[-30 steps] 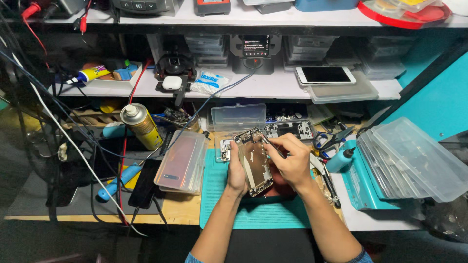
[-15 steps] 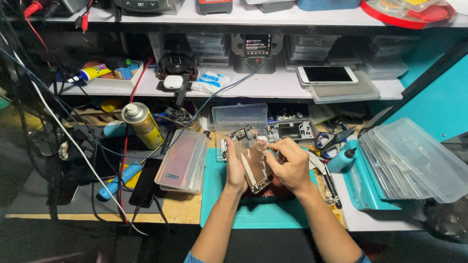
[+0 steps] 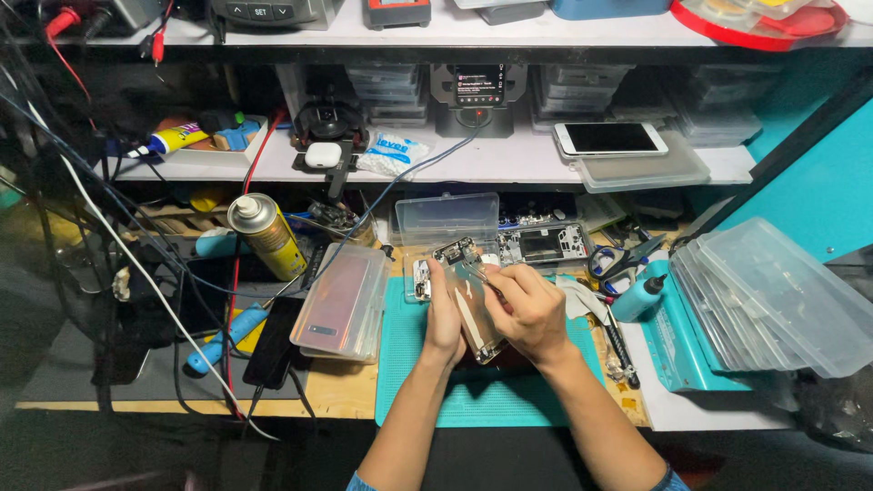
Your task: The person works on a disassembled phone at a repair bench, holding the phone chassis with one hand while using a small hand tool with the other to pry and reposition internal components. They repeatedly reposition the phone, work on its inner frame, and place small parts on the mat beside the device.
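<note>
We see the left hand [image 3: 444, 320] curled around the left edge of an opened phone chassis [image 3: 475, 305], fingers wrapped behind it, holding it tilted above the green work mat [image 3: 409, 364]. The right hand [image 3: 527, 309] sits just right of it, fingers bunched in a pinch on a thin tool [image 3: 479, 275], tip touching the upper part of the chassis; we cannot tell the tool's exact kind. Left of the left hand lies a pink phone back cover [image 3: 341, 305], and further left a yellow spray can [image 3: 265, 235] stands tilted. Just beyond the hands we see a clear plastic parts box [image 3: 446, 218] and another stripped phone frame [image 3: 544, 244]. Right of the right hand, scissors [image 3: 623, 259] and a small blue squeeze bottle [image 3: 639, 298], then stacked clear lids [image 3: 782, 305]. A white smartphone [image 3: 609, 138] is on the shelf.
</note>
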The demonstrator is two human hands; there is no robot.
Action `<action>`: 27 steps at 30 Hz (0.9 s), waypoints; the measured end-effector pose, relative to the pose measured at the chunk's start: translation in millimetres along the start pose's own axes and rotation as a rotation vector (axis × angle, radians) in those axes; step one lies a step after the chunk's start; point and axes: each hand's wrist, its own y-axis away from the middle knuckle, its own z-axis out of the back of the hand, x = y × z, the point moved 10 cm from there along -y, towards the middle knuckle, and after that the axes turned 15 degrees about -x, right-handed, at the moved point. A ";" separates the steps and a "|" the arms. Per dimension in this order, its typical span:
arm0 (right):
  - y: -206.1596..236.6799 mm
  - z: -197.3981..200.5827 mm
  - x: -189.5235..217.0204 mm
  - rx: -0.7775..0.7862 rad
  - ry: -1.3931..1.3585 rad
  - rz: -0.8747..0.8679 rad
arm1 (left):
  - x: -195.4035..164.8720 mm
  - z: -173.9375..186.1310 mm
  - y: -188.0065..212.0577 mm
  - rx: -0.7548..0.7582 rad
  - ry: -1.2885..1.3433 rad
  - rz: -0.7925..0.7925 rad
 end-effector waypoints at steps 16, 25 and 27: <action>0.0 -3.1 1.5 0.024 0.036 0.028 | -0.4 9.2 -0.9 -0.104 -0.022 0.013; 1.8 -3.9 -6.4 0.016 0.060 -0.020 | 5.7 11.1 -2.2 -0.035 -0.029 0.002; 2.3 -3.4 -7.7 0.006 0.053 -0.028 | 4.0 12.6 -1.4 -0.075 -0.040 0.010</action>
